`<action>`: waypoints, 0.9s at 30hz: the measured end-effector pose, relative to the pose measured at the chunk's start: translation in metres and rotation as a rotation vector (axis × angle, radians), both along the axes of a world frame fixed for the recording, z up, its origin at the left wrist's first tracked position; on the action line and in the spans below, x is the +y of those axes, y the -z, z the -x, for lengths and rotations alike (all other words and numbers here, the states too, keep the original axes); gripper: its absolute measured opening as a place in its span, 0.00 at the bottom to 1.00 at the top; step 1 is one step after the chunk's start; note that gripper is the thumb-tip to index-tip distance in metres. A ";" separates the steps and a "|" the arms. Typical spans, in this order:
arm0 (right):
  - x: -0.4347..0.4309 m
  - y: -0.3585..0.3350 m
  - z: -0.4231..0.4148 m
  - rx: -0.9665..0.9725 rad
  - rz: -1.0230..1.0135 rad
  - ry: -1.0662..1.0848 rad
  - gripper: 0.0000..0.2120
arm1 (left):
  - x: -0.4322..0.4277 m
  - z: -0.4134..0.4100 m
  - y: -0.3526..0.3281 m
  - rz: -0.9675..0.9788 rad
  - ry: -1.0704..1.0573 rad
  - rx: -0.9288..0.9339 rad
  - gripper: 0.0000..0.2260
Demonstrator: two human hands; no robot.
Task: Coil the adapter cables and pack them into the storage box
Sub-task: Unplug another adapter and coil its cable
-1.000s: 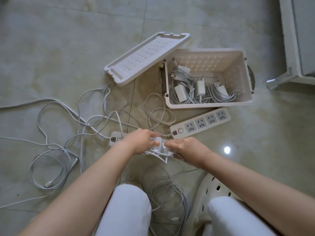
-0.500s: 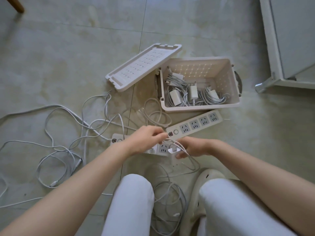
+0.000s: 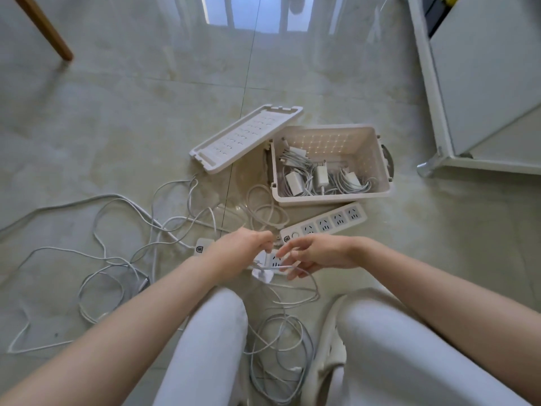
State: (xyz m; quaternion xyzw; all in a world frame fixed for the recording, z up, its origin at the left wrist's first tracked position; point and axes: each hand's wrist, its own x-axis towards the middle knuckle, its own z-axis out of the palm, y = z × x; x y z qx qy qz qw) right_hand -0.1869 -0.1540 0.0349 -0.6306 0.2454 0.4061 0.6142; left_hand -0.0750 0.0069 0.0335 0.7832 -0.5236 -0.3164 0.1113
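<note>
A beige perforated storage box (image 3: 330,197) stands open on the floor with several coiled white adapters and cables (image 3: 319,178) inside. Its lid (image 3: 243,139) lies tilted at its left. My left hand (image 3: 240,250) is closed around a thin white cable (image 3: 295,291) above a power strip (image 3: 273,260). My right hand (image 3: 316,254) pinches the same cable a little to the right; a white adapter (image 3: 263,275) hangs beneath the hands. The cable loops down between my knees.
A second power strip (image 3: 328,222) lies in front of the box. Loose white cables (image 3: 117,259) sprawl across the tiled floor at left, more coils (image 3: 281,347) lie between my legs. A white cabinet (image 3: 480,83) stands at right, a wooden leg (image 3: 44,27) at far left.
Both hands have lifted off the near power strip and parted slightly, drawing the adapter and its cable up. The camera has tilted upward, showing more floor.
</note>
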 end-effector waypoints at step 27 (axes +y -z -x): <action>0.013 -0.080 -0.013 -0.598 0.729 0.384 0.06 | 0.002 0.002 -0.064 0.060 -0.409 0.222 0.04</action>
